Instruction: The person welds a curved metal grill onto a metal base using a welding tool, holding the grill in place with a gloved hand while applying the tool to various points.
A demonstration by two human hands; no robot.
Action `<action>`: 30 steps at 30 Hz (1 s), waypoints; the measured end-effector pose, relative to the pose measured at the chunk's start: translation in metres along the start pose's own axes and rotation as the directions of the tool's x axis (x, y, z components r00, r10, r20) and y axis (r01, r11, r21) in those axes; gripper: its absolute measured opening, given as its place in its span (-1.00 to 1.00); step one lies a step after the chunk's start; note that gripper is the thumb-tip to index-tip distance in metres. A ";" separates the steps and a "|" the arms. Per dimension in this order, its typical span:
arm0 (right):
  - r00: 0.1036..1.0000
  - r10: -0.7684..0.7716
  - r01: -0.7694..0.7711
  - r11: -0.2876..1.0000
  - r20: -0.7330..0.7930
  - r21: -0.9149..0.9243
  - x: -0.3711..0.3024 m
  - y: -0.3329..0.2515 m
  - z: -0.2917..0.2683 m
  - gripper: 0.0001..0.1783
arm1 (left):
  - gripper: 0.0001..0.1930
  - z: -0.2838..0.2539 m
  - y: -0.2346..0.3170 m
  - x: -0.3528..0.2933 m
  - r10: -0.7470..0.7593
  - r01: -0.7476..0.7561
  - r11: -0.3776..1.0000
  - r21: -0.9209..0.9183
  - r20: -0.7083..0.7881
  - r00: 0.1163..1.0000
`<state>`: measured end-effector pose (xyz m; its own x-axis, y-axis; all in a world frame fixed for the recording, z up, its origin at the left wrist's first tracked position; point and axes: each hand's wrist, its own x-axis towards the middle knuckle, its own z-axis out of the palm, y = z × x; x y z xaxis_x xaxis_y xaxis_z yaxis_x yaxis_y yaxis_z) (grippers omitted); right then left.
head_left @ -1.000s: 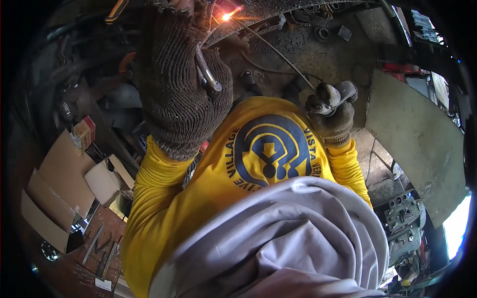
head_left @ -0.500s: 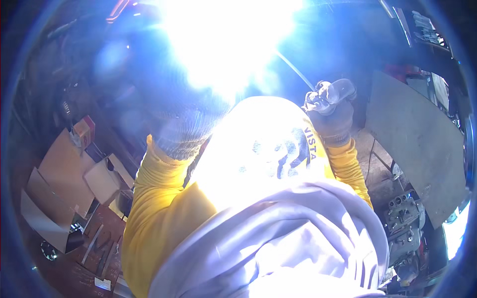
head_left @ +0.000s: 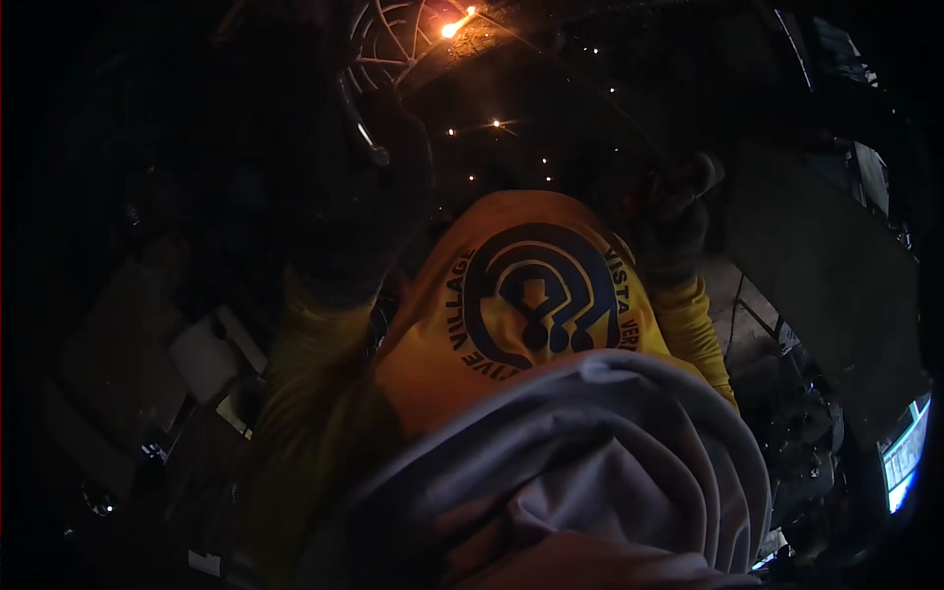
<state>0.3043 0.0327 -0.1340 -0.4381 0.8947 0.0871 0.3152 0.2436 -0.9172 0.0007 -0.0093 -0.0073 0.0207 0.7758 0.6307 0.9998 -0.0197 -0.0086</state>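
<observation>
A small spot glows orange-hot (head_left: 458,24) at the top, on a metal piece beside a round grille of curved wires (head_left: 386,44). My left hand (head_left: 369,211), in a dark knitted glove, is just below the grille; its fingers are lost in the dark. Near it hangs a curved shiny metal bar (head_left: 366,130) with a rounded end; whether I hold it cannot be made out. My gloved right hand (head_left: 677,211) is closed in a fist to the right, apart from the glow. The thin rod it held is too dark to see now.
Several small sparks (head_left: 496,124) glow below the hot spot. Cardboard boxes (head_left: 206,354) lie at the left. A large flat sheet (head_left: 821,285) stands on the right, with dark machine parts (head_left: 801,442) below it. A bright patch (head_left: 906,457) shows at the right rim.
The blinding white-blue arc has gone out, leaving an orange glow and scattered sparks. The scene has turned dark. My right hand has shifted very slightly right; the left stays about where it was.
</observation>
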 end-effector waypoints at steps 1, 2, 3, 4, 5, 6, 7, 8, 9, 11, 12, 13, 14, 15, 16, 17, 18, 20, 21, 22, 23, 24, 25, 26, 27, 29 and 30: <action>0.993 0.117 -0.119 0.974 0.018 0.195 -0.004 0.001 0.002 -0.72 | -0.42 0.002 -0.005 0.000 -0.015 0.014 0.999 -0.041 -0.024 1.000; 0.972 0.227 -0.232 0.896 0.058 0.379 -0.007 0.002 0.004 -0.69 | -0.42 0.002 -0.009 -0.002 -0.024 0.023 0.997 -0.069 -0.014 1.000; 0.957 0.271 -0.283 0.795 0.102 0.537 -0.010 0.008 0.003 -0.65 | -0.42 0.003 -0.010 -0.006 -0.033 0.033 0.995 -0.093 -0.003 0.999; 0.938 0.314 -0.328 0.664 0.147 0.673 -0.012 0.012 0.005 -0.61 | -0.42 0.002 -0.009 -0.006 -0.061 0.062 0.988 -0.142 0.007 0.998; 0.938 0.302 -0.316 0.539 0.171 0.781 -0.013 0.020 0.006 -0.56 | -0.42 0.002 -0.007 -0.005 -0.088 0.090 0.978 -0.188 0.017 0.996; 0.956 0.256 -0.282 0.649 0.146 0.707 -0.013 0.022 0.005 -0.53 | -0.42 0.001 -0.005 -0.004 -0.117 0.121 0.965 -0.231 0.029 0.993; 0.971 0.209 -0.237 0.746 0.120 0.622 -0.011 0.023 0.004 -0.50 | -0.42 0.003 -0.008 -0.005 -0.105 0.107 0.963 -0.246 0.018 0.994; 0.991 0.103 -0.122 0.957 0.082 0.265 -0.011 0.023 0.000 -0.49 | -0.41 0.003 -0.009 -0.005 -0.101 0.101 0.963 -0.248 0.012 0.995; 0.995 0.041 -0.045 0.998 0.089 0.044 -0.011 0.021 -0.002 -0.51 | -0.40 0.004 -0.009 -0.005 -0.098 0.096 0.963 -0.251 0.006 0.995; 0.995 -0.037 0.057 0.974 0.095 -0.221 -0.010 0.019 -0.003 -0.53 | -0.39 0.003 -0.009 -0.006 -0.096 0.092 0.966 -0.240 -0.007 0.995; 0.993 -0.050 0.074 0.968 0.102 -0.241 -0.009 0.017 -0.004 -0.52 | -0.39 0.004 -0.010 -0.006 -0.093 0.088 0.969 -0.232 -0.012 0.996; 0.992 -0.064 0.090 0.961 0.109 -0.261 -0.007 0.016 -0.004 -0.51 | -0.38 0.005 -0.012 -0.008 -0.084 0.078 0.971 -0.225 -0.021 0.996; 0.990 -0.080 0.109 0.958 0.119 -0.265 -0.005 0.014 -0.004 -0.50 | -0.39 0.005 -0.014 -0.009 -0.082 0.076 0.970 -0.231 -0.019 0.996; 0.988 -0.088 0.120 0.955 0.127 -0.272 -0.005 0.014 -0.005 -0.49 | -0.39 0.006 -0.016 -0.010 -0.080 0.073 0.969 -0.237 -0.018 0.997; 0.986 -0.098 0.132 0.951 0.135 -0.278 -0.005 0.014 -0.004 -0.49 | -0.39 0.005 -0.016 -0.011 -0.084 0.079 0.963 -0.257 -0.006 0.996; 0.985 -0.100 0.138 0.948 0.141 -0.287 -0.005 0.015 -0.004 -0.48 | -0.39 0.005 -0.018 -0.011 -0.087 0.085 0.957 -0.276 0.005 0.996; 0.988 -0.079 0.110 0.961 0.130 -0.254 -0.006 0.017 -0.003 -0.48 | -0.40 0.007 -0.021 -0.012 -0.068 0.062 0.959 -0.275 -0.015 0.998; 0.995 -0.009 0.023 0.990 0.095 -0.138 -0.008 0.019 0.001 -0.48 | -0.40 0.011 -0.028 -0.013 -0.030 0.015 0.962 -0.272 -0.054 0.998; 0.996 0.036 -0.030 0.997 0.081 -0.072 -0.008 0.018 0.004 -0.48 | -0.41 0.013 -0.031 -0.013 -0.014 -0.006 0.961 -0.276 -0.069 0.997; 0.995 0.081 -0.081 0.997 0.066 -0.004 -0.008 0.017 0.006 -0.48 | -0.43 0.014 -0.030 -0.013 -0.015 -0.008 0.958 -0.287 -0.076 0.997; 0.991 0.120 -0.123 0.991 0.059 0.047 -0.007 0.015 0.007 -0.48 | -0.44 0.015 -0.031 -0.013 -0.025 0.001 0.953 -0.302 -0.076 0.997; 0.989 0.134 -0.138 0.988 0.059 0.071 -0.006 0.014 0.007 -0.49 | -0.46 0.015 -0.030 -0.012 -0.046 0.018 0.947 -0.320 -0.079 0.996; 0.987 0.148 -0.153 0.984 0.059 0.095 -0.004 0.013 0.007 -0.49 | -0.47 0.016 -0.029 -0.013 -0.072 0.041 0.936 -0.351 -0.078 0.994; 0.989 0.135 -0.140 0.986 0.061 0.090 -0.002 0.012 0.006 -0.50 | -0.49 0.016 -0.027 -0.013 -0.111 0.073 0.920 -0.385 -0.077 0.991; 0.991 0.121 -0.127 0.988 0.063 0.086 0.000 0.012 0.006 -0.51 | -0.50 0.017 -0.024 -0.015 -0.161 0.110 0.896 -0.430 -0.083 0.983; 0.988 0.138 -0.146 0.982 0.075 0.117 0.002 0.010 0.007 -0.52 | -0.53 0.020 -0.021 -0.018 -0.250 0.170 0.840 -0.515 -0.088 0.964; 0.986 0.147 -0.157 0.979 0.083 0.133 0.003 0.010 0.008 -0.53 | -0.54 0.021 -0.020 -0.017 -0.272 0.187 0.822 -0.538 -0.082 0.959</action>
<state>0.2992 0.0351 -0.1455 -0.4552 0.8867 -0.0810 0.2655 0.0483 -0.9629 -0.0195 -0.0092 -0.0345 -0.2529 0.6971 0.6709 0.8227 -0.2100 0.5282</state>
